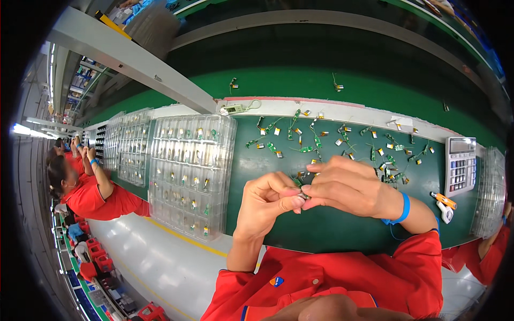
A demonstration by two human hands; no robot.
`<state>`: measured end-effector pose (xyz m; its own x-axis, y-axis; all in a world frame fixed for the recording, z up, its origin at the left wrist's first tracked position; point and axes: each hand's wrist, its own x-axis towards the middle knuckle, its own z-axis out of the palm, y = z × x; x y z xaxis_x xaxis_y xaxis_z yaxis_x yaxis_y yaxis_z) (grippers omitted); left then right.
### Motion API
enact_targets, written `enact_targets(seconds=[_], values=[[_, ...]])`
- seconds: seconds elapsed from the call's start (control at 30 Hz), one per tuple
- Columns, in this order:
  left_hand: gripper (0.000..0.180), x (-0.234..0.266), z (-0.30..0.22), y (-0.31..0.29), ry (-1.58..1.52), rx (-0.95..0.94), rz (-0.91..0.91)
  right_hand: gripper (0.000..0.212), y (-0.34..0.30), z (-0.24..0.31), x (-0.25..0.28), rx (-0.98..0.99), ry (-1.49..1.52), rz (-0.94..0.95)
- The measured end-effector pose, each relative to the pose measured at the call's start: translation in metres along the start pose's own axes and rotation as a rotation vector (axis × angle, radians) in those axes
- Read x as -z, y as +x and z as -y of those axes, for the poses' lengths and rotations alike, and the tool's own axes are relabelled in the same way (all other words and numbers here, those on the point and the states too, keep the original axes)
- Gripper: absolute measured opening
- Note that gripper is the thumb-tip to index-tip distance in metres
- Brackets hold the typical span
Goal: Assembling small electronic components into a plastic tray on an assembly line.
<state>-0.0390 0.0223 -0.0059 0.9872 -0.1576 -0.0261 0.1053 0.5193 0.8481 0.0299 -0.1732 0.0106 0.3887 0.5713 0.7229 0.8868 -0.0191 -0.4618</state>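
My left hand [265, 203] and my right hand [350, 187] meet over the near part of the green table [300, 230]. Thumbs and fingers of both are pinched together around a tiny dark-grey piece [304, 196], mostly covered by the fingertips, so its kind is unclear. A blue band [399, 209] circles my right wrist. Just beyond my hands lie several small green circuit boards [317, 142] with thin wires and little silver-and-yellow battery cells [279, 154], scattered loosely. Some of them are hidden behind my right hand.
Clear plastic trays [193, 155] with small parts in their compartments stand at the left. At the right are a calculator [461, 166], an orange tool [446, 201], a white roll-like item [445, 212] and stacked trays [490, 192]. Beyond a white ledge runs a green belt [289, 80]. Co-workers in red sit alongside.
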Motion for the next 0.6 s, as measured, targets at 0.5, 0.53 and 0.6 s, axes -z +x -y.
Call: enact_targets(seconds=[0.5,0.53,0.6], values=[[0.01,-0.008,-0.011,-0.004,0.189,0.05,-0.015,0.028,0.002,-0.001,-0.001,-0.047,0.069,-0.048],[0.01,-0.008,-0.01,-0.003,0.196,0.027,0.01,0.028,0.003,-0.001,-0.001,-0.048,0.067,-0.047],[0.01,-0.006,-0.005,-0.003,0.202,-0.008,0.014,0.028,0.003,-0.002,-0.001,-0.061,0.059,-0.05]])
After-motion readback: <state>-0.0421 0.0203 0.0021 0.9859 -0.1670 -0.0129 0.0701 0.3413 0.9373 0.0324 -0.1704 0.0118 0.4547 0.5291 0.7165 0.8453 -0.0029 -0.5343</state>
